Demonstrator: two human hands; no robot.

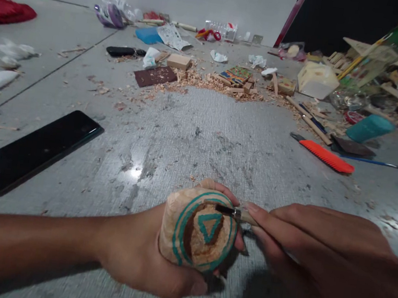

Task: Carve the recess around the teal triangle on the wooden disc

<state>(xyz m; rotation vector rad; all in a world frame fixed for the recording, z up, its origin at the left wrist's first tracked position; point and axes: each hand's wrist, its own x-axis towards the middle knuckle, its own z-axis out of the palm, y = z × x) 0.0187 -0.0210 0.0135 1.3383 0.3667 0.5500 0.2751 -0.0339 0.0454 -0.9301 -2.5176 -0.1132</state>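
My left hand point(157, 255) is wrapped round a pale carved wooden block point(176, 218), its round face turned up toward me. Green rings run near the rim of that face, and a green-outlined triangle stands inside a hollowed recess. In my right hand point(303, 249) is a carving tool point(236, 214) with a light wooden handle, a metal collar and a dark blade, pinched between thumb and fingers. The blade's tip lies over the upper edge of the recess. Most of the handle is hidden by my right fingers.
A black phone point(35, 153) with a cable lies at left. An orange cutter knife point(325, 155) lies at right, near a teal cylinder point(370, 129). Wood shavings point(193, 78), a brown sandpaper piece point(154, 76) and a small wooden block point(179, 62) lie farther back on the grey floor.
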